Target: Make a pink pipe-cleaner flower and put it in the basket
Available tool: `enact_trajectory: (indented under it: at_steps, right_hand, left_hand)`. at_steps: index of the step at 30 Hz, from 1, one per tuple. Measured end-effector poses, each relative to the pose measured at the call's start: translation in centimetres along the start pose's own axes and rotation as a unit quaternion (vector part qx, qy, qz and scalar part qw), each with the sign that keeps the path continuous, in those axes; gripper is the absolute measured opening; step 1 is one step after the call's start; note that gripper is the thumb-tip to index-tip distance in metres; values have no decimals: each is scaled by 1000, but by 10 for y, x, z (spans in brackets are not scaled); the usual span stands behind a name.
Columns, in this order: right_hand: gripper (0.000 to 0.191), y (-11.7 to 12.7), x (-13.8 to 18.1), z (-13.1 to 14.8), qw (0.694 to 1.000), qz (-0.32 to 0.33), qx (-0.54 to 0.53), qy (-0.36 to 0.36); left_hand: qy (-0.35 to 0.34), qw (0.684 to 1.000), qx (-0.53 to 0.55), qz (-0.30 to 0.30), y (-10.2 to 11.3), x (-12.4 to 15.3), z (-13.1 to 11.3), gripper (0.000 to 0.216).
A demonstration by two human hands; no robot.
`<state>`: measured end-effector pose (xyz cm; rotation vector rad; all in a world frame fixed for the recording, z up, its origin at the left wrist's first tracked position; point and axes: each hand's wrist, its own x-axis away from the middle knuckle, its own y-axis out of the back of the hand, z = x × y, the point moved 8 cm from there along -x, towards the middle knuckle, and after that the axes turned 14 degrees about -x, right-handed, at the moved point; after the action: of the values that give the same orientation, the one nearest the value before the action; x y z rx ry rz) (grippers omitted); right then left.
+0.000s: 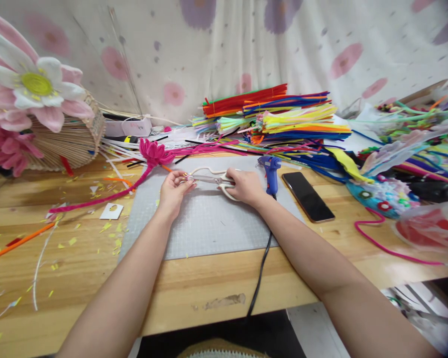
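Note:
My right hand [244,186] is closed around the white handles of a pair of scissors [209,178], whose blades point left over a grey cutting mat [209,223]. At the blade tips my left hand [173,189] pinches a small multicoloured bit [187,176], too small to name. A magenta pipe-cleaner flower [153,151] with a long stem lies just beyond my left hand.
A blue glue gun [271,169] with a black cord and a phone [308,196] lie right of the mat. Stacks of coloured pipe cleaners [283,117] fill the back. A wicker basket [72,141] with large pink flowers stands at left. Yellow snippets litter the wooden table [78,278].

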<state>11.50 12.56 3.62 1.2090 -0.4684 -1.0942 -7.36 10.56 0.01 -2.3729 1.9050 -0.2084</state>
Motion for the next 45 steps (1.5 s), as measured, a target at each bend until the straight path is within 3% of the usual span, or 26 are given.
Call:
enact_trajectory:
  at_steps: [29,38,45]
  right_hand:
    - [32,1,0,2,1000,-1,7,4]
    - [24,1,0,1,1000,-2,25,1]
    - [24,5,0,-7,999,-39,16,-22]
  left_hand:
    - [30,1000,1,8,-1,-1,3,29]
    - [32,999,5,8,0,-2,4,30]
    - [25,1000,2,6,0,-1,2,33]
